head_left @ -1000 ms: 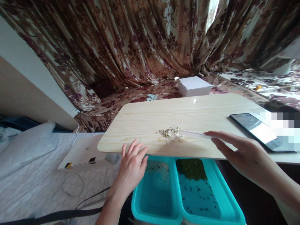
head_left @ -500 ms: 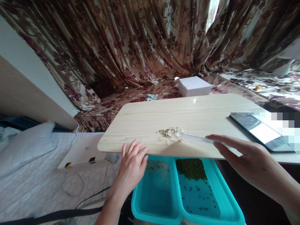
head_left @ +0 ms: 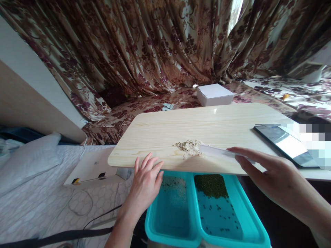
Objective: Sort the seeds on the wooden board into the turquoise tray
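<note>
Grain pile (head_left: 190,147), pale and dark mixed, on a table (head_left: 155,127).

Pile: small, low, near the middle of the table's front edge; dark grains mostly at its left, pale ones at its right.
Strip (head_left: 218,151): thin, whitish, flat; left end touching the pile's right side.
Right hand (head_left: 275,170): narrow grip, thumb and fingers closed on the strip's right end.
Left hand (head_left: 146,177): fingers spread wide, fingertips on the table's front edge, left of the pile.
Tray (head_left: 195,206): turquoise, two compartments, below the table's front edge. Left compartment, pale grains with a few dark ones toward the far end; right compartment, a dark green heap at the far end, loose dark grains nearer.
Phone (head_left: 287,144): dark-edged, screen up, flat on the table's right part; its right end blurred by blocks.
Box (head_left: 216,94): white, closed, beyond the table's far edge.
Cloth (head_left: 167,106): pale blue-grey, left of the box.
Curtain (head_left: 155,44): floral, brown and cream, behind all.
</note>
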A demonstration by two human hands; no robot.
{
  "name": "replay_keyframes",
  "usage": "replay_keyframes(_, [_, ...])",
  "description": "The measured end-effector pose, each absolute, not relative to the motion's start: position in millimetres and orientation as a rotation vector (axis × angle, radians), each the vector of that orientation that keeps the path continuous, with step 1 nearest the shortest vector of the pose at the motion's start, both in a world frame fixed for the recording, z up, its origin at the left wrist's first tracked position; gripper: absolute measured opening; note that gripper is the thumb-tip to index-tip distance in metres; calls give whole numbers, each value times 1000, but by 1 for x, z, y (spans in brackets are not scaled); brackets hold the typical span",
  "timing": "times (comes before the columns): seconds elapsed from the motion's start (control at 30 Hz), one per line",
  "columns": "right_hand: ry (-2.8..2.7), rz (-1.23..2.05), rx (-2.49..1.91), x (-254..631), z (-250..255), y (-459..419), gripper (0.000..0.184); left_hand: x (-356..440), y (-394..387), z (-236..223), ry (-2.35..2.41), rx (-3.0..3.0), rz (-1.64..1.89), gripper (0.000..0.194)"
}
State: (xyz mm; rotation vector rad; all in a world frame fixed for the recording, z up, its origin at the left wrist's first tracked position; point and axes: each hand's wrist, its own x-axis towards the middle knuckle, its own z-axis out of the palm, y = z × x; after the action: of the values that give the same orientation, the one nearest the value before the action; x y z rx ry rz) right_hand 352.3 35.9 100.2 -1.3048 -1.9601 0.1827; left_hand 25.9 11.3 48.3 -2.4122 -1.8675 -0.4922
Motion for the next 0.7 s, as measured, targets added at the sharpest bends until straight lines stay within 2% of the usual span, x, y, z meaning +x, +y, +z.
replay_keyframes(0.3, [-1987,256,-1291,347,102,36,32,25,11,48,-1866,-2412,-506,34])
replay_keyframes(0.7, [-1928,129,-1451,351,104,37,37,26,11,48,-1856,-2411,-483,35])
